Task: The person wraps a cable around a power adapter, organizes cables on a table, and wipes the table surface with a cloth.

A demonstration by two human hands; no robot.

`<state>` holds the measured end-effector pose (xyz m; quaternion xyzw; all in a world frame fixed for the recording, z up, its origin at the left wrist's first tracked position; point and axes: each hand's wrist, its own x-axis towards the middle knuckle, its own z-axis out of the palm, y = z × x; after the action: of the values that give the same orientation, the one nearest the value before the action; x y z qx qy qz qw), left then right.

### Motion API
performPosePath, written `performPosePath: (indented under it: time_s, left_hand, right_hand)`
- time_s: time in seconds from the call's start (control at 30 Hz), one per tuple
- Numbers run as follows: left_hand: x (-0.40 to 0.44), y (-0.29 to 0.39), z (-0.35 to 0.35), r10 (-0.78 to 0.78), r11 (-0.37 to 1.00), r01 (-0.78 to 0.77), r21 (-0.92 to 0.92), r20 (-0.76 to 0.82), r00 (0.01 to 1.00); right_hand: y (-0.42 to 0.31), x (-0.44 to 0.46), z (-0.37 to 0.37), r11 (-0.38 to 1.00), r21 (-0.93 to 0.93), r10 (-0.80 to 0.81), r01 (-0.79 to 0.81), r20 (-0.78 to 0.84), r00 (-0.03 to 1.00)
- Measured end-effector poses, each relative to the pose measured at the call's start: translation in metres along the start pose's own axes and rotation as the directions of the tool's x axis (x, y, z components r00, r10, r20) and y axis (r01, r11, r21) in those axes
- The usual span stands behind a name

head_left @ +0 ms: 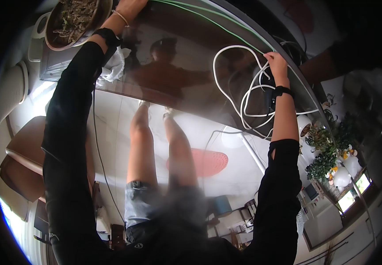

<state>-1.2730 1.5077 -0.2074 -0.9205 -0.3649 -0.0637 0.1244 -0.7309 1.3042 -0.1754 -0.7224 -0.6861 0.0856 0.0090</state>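
Note:
A thin green cable point(208, 17) runs in two strands along the far edge of a dark glossy table point(173, 48). My right hand point(278, 68) pinches the green cable between thumb and fingers near the table's right edge. Just left of that hand, a thicker white cable point(217, 73) lies in loose loops, partly over a black object that I cannot make out. My left hand point(130, 8) reaches to the top edge of the view, beside a plant pot; its fingers are cut off, so its grip is hidden. One end of the green cable leaves the view close to it.
The brown plant pot point(52, 33) stands at the upper left, with crumpled white plastic point(113, 66) below it. Brown chairs point(25, 145) are at the left. Leafy plants point(319, 165) stand at the right. A red mat point(210, 162) lies on the pale floor by my legs.

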Motion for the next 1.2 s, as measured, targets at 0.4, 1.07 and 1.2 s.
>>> performPosePath:
  time_s: [0.4,1.07,1.2]
  left_hand:
    - [0.011,0.017,-0.044,0.060,0.995,-0.084,0.058,0.342,0.938]
    - [0.005,-0.002,-0.022,0.024,0.984,-0.028,-0.178,-0.025,0.999]
    - [0.000,0.000,-0.026,0.000,0.975,-0.012,-0.224,-0.052,0.999]
  right_hand:
    - [0.045,0.000,0.040,0.997,0.077,0.003,0.002,-0.054,0.999]
    - [0.016,-0.008,0.040,0.978,-0.010,0.195,-0.206,-0.275,0.941]
    - [0.001,-0.011,0.024,0.980,0.005,0.195,-0.200,-0.244,0.950]
